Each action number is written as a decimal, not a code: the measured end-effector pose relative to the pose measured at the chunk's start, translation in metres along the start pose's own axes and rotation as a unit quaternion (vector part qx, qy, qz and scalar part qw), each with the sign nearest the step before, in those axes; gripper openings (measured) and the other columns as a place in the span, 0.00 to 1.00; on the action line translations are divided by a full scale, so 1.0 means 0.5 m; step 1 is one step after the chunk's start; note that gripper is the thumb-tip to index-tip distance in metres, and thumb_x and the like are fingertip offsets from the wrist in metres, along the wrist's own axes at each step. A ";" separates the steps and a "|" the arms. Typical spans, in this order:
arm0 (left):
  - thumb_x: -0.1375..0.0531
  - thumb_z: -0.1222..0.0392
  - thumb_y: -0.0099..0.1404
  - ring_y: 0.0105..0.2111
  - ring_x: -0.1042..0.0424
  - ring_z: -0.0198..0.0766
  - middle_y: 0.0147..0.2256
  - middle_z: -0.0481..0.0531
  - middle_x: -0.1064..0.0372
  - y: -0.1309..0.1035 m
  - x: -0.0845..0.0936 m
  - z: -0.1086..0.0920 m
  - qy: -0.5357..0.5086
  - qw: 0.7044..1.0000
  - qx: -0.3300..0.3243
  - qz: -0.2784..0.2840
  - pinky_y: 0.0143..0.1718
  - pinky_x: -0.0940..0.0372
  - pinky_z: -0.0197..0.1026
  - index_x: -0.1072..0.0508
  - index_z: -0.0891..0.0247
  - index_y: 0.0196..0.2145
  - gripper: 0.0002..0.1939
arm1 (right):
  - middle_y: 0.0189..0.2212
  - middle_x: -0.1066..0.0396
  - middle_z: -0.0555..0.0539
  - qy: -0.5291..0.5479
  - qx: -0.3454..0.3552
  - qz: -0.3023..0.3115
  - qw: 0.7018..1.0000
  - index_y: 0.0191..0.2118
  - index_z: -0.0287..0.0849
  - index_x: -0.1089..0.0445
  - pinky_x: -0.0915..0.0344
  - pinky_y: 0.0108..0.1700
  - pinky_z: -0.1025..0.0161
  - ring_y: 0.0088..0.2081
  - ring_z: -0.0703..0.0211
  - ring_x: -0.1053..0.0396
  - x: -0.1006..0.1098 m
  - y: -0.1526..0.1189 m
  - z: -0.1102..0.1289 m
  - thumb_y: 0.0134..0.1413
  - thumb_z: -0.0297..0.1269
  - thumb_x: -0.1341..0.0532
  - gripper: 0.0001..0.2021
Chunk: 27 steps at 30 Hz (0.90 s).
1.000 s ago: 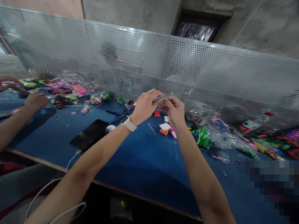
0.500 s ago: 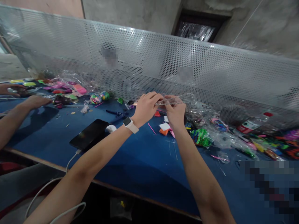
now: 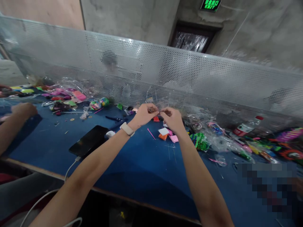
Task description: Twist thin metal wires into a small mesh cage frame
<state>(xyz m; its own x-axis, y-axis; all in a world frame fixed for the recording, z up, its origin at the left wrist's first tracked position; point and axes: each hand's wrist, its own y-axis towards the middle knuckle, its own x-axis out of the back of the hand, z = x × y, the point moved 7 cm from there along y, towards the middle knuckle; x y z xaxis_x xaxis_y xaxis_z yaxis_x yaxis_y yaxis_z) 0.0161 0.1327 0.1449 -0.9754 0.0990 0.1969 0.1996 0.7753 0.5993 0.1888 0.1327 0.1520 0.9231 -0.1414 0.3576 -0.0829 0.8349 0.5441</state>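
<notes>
Both hands meet above the far middle of the blue table. My left hand, with a pale-strapped watch on its wrist, has thumb and fingers pinched together. Facing it, my right hand makes the same pinch, fingertips almost touching the left ones. A thin clear plastic bag shows faintly just behind the fingertips; its gripped edge is hard to make out. Below the hands lie a red piece, a white packet, an orange packet and a pink packet.
A charging black tablet lies left, dark-handled pliers behind it. Colourful pieces and plastic wrap line a perforated metal screen. A bottle lies tilted at right. Another person's hand is at far left.
My hands have turned and drawn their fingertips together in a pinch. The clear plastic that stretched out to the right now hangs behind them. The other person's hand has moved left.
</notes>
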 end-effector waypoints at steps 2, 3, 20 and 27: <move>0.31 0.64 0.66 0.28 0.26 0.35 0.31 0.52 0.20 -0.028 -0.008 0.023 -0.050 0.996 0.055 0.053 0.35 0.31 0.40 0.20 0.63 0.33 0.03 | 0.27 0.23 0.52 0.042 -0.056 0.023 0.997 0.38 0.46 0.21 0.31 0.26 0.61 0.25 0.58 0.26 -0.004 -0.027 -0.020 0.46 0.48 0.24 0.16; 0.30 0.64 0.65 0.29 0.27 0.34 0.31 0.52 0.20 -0.049 -0.013 0.033 -0.065 0.991 0.083 0.083 0.36 0.31 0.40 0.20 0.63 0.32 0.03 | 0.28 0.23 0.52 0.084 -0.078 0.028 0.993 0.41 0.46 0.21 0.29 0.26 0.61 0.27 0.56 0.25 -0.009 -0.047 -0.030 0.45 0.50 0.23 0.20; 0.30 0.51 0.71 0.30 0.28 0.33 0.32 0.46 0.29 -0.263 -0.068 0.139 -0.199 0.943 0.244 0.105 0.38 0.31 0.41 0.28 0.64 0.41 0.15 | 0.38 0.19 0.47 0.314 -0.264 0.101 0.907 0.45 0.46 0.19 0.23 0.39 0.57 0.36 0.55 0.21 -0.098 -0.300 -0.157 0.49 0.54 0.18 0.24; 0.38 0.63 0.76 0.28 0.29 0.30 0.34 0.45 0.32 -0.271 -0.077 0.127 -0.206 0.939 0.267 0.061 0.34 0.33 0.39 0.32 0.61 0.43 0.04 | 0.29 0.28 0.55 0.379 -0.260 0.080 0.884 0.42 0.46 0.23 0.29 0.32 0.62 0.28 0.62 0.27 -0.107 -0.303 -0.141 0.54 0.53 0.19 0.21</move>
<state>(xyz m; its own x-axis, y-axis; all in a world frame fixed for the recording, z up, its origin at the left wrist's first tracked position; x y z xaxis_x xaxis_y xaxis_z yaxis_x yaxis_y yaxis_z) 0.0209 0.0633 0.0067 -0.9234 0.3555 -0.1447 0.3445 0.9339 0.0959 0.1785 0.0515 -0.0031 0.9178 0.2334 -0.3211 -0.2329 0.9717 0.0403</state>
